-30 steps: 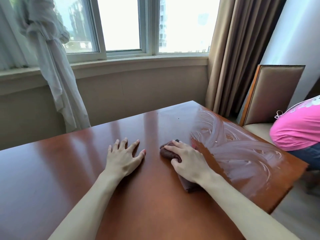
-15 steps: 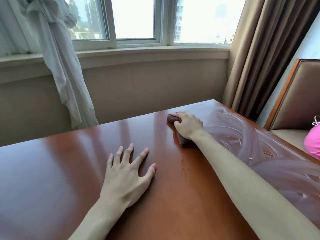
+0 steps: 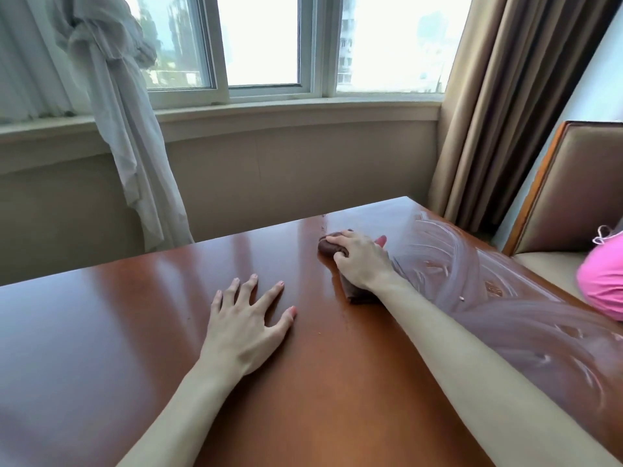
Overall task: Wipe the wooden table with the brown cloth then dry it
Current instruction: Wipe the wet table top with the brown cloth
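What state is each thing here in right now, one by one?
wooden table: smeared wet on its right part, glossy elsewhere.
brown cloth: bunched, pressed under the right hand.
right hand: fingers curled over the cloth.
left hand: flat, fingers spread on the table.
window: closed.

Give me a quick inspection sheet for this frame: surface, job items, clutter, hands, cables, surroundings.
Surface: wooden table, glossy; cloudy wet swirls cover its right part, the left part shows no streaks.
Job's things: brown cloth bunched on the table near the far edge, beside the streaked area; no separate drying cloth seen.
Clutter: a few small specks on the tabletop, nothing else seen.
Hands: right hand curled over the cloth, pressing it down; left hand flat on the table, fingers spread, holding nothing.
Cables: nothing seen.
Surroundings: window ahead, white curtain left, brown drape right, padded chair with a pink item on it.
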